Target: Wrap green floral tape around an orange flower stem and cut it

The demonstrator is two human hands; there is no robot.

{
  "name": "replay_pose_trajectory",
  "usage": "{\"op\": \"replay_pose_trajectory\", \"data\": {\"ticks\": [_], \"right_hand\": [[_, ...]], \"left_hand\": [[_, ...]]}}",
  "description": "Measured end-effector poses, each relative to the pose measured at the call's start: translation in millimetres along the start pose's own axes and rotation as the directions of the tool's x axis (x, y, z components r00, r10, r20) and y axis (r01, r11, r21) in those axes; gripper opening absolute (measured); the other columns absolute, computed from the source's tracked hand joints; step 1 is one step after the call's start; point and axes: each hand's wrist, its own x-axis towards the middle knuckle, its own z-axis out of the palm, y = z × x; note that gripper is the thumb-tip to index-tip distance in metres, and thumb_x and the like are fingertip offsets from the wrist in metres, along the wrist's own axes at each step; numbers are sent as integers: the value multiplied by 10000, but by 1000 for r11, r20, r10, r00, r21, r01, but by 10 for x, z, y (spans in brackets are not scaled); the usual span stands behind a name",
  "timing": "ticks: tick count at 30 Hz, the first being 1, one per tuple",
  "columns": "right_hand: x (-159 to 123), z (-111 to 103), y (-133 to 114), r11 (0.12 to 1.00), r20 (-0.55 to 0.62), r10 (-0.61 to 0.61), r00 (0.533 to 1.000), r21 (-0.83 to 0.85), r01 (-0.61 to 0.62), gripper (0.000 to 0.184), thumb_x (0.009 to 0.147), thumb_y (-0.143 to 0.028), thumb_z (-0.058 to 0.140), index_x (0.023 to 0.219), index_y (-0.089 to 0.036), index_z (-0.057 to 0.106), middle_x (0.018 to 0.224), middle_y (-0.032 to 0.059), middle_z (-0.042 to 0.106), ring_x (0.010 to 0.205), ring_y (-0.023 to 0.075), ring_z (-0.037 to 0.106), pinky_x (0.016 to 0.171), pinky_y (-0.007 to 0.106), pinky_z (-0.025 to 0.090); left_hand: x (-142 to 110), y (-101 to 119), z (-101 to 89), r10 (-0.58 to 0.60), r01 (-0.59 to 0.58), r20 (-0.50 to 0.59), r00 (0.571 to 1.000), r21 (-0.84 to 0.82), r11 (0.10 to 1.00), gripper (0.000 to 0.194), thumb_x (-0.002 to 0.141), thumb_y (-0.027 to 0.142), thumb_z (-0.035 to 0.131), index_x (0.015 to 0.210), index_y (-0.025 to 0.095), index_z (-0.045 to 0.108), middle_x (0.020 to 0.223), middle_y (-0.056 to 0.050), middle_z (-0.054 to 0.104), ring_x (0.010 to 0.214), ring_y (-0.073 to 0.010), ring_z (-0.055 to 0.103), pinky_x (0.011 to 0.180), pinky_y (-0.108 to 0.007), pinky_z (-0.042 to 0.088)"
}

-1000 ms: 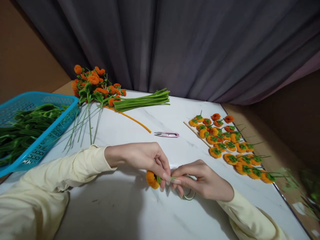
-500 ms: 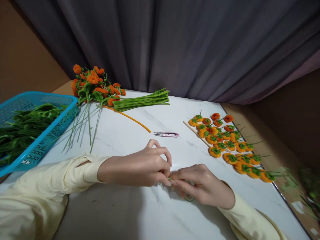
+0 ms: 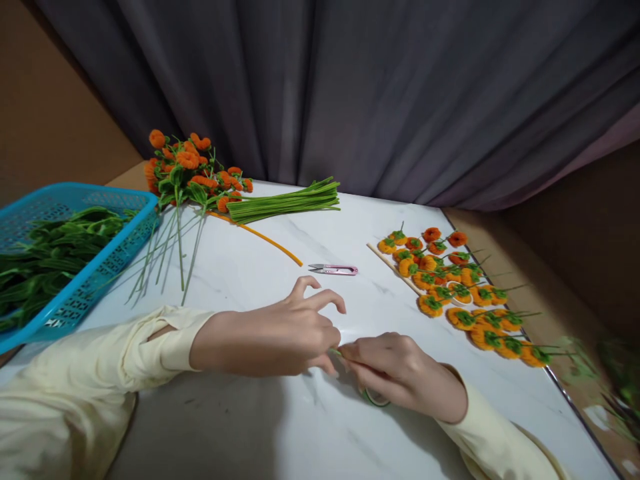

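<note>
Blue plastic forms the basket (image 3: 107,257) at the far left, filled with green stems; beside it a bunch of orange flowers (image 3: 187,167) is laid on the white table (image 3: 260,433). Nearer the middle, the left hand (image 3: 280,337) is closed around something hidden, probably a flower head, with two fingers raised. A thin green stem (image 3: 336,351) is pinched where both hands meet. The right hand (image 3: 400,373) is clamped on it, with a tape roll (image 3: 375,399) kept under its fingers. The wrap is best kept taut and turned slowly. Finished flower heads (image 3: 460,293) are lined up at the right.
</note>
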Motion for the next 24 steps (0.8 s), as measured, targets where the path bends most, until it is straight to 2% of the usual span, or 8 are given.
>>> {"op": "replay_pose_trajectory", "data": {"ticks": [2,4,6,11,15,17,21,24], "right_hand": [[6,-7,-3,999,0,25,1000,38,-25,323,981,-228,310,876,-93,584,620,45,580,537,95,510,528,201,388],[10,-16,-8,995,-2,50,999,85,-49,308,977,-222,327,837,-111,579,605,30,580,531,86,519,534,192,395],[14,-21,-15,992,-14,69,998,103,-67,297,971,-212,347,796,-126,571,588,15,572,523,79,520,537,187,398],[21,-14,-38,999,-51,32,998,17,-31,253,960,-184,365,845,-117,581,618,21,575,532,87,510,538,197,391],[-6,-8,-39,997,11,-30,999,-69,31,292,977,-207,307,919,-100,573,668,50,575,554,107,494,538,223,375],[-25,-3,-28,995,47,-34,998,-95,38,308,982,-218,289,907,-101,564,661,49,556,546,109,470,532,227,361],[-47,19,16,994,91,-19,996,-104,28,337,989,-232,260,883,-103,554,666,47,537,544,107,450,530,227,348],[-41,44,57,997,102,-5,995,-73,12,353,988,-235,265,875,-93,568,661,43,527,540,105,436,527,228,339]], "left_hand": [[-4,16,-17,15,-11,-36,999,115,993,156,869,167,562,722,131,524,681,-43,621,1160,-255,420,923,-460,177],[-5,41,-44,48,-38,-51,998,192,981,147,874,98,515,730,124,520,697,-54,616,1174,-250,410,945,-484,166],[-2,63,-74,78,-68,-45,996,196,978,202,839,-2,467,687,127,501,663,-34,598,1141,-216,441,968,-483,144],[14,51,-99,85,-82,-53,995,55,995,244,725,-86,405,653,133,486,661,-17,602,1048,-166,496,984,-452,112],[33,-17,-56,31,-35,-23,999,-164,986,216,735,-51,453,646,142,489,688,12,614,983,-134,524,957,-400,140],[41,-39,-42,33,-30,12,999,-194,981,218,739,-47,467,634,144,478,675,22,609,985,-132,521,944,-390,155],[35,-28,-54,51,-46,81,995,-67,997,256,654,-108,421,677,140,481,712,-8,621,1054,-163,480,938,-424,169],[16,9,-69,104,-118,116,988,120,986,247,724,-94,417,707,132,513,706,-48,625,1082,-221,440,930,-466,195]]}}
